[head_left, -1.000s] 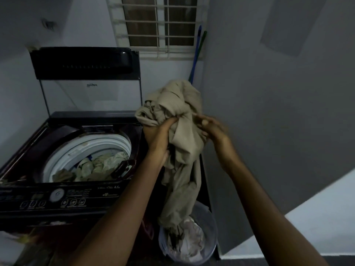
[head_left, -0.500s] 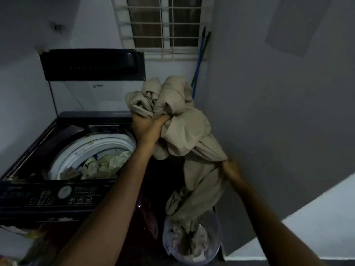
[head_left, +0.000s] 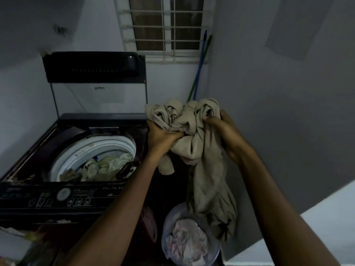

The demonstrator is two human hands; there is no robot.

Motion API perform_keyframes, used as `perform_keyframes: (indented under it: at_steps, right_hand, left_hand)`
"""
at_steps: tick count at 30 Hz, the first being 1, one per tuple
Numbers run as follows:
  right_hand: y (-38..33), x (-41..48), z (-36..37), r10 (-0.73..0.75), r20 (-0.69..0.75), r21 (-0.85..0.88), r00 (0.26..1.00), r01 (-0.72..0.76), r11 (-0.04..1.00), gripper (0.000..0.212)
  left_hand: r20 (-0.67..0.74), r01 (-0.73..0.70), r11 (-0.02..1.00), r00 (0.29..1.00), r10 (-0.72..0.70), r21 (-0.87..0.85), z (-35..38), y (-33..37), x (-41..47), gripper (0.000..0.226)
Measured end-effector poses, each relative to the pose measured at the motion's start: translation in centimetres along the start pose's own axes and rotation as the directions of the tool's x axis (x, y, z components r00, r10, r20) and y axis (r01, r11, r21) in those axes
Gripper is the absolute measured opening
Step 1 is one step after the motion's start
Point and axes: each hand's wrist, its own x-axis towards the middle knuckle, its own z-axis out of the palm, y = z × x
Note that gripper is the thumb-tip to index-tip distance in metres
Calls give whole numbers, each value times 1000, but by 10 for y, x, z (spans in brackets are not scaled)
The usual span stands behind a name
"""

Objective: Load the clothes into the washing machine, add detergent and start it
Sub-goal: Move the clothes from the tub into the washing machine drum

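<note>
A bunched beige garment (head_left: 194,135) hangs in the air to the right of the dark top-loading washing machine (head_left: 63,196). My left hand (head_left: 161,137) grips its bunched upper part from the left. My right hand (head_left: 221,125) grips it from the right. The garment's long tail (head_left: 211,194) trails down over a clear bucket (head_left: 215,254) on the floor, which holds pale crumpled clothes (head_left: 188,240). The machine's lid (head_left: 94,67) stands upright. Several light clothes (head_left: 103,167) lie inside the white drum (head_left: 107,148).
The control panel (head_left: 57,196) with a dial and buttons runs along the machine's front. A grey wall (head_left: 278,112) stands close on the right. Blue and green broom handles (head_left: 199,66) lean in the corner under a barred window (head_left: 167,25).
My right hand has come up from the garment's lower part and now grips the bunch at the top. More of the fabric is gathered between both hands.
</note>
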Motion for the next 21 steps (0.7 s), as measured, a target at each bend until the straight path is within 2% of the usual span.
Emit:
perform_keyframes:
  at_steps: [2,3,5,7,10,13,15,17,18,20,21]
  right_hand:
    - [-3,2,-5,15,105,85,994,-24,996,40]
    - [-5,2,-5,31,138,120,990,-48,992,49]
    - [-9,2,-6,61,202,115,977,-85,990,67]
    - [-13,1,-6,96,246,70,964,-116,991,75]
    - [-20,-3,2,131,249,60,959,-151,987,75]
    - [-23,-8,11,87,288,133,954,-129,983,68]
    - [-26,-11,15,66,329,103,942,-105,989,64]
    - [-30,-12,20,41,374,81,927,-77,994,59]
    - [-30,-13,22,14,379,101,925,-56,993,54]
    - [-25,-15,21,-74,276,150,958,33,988,43]
    - [-18,-16,18,-137,173,142,975,113,983,36]
  left_hand:
    - [88,-80,989,992,91,-121,-3,1,1,83]
    - [153,-91,980,981,119,-175,-3,4,-1,81]
    - [275,-45,972,955,110,-232,0,1,-4,89]
    - [323,-3,979,944,70,-205,6,-2,-3,97]
    - [250,18,981,968,31,-193,14,-5,-1,109]
    - [120,62,958,992,-29,-279,16,-10,-1,117]
    - [91,124,914,991,-96,-386,17,-17,1,116]
    - [117,189,861,982,-151,-473,17,-11,-2,102]
    - [123,200,835,980,-159,-513,14,-2,-5,85]
    - [206,296,813,954,-220,-501,9,11,-7,37]
    - [250,338,805,938,-242,-488,8,11,-5,22]
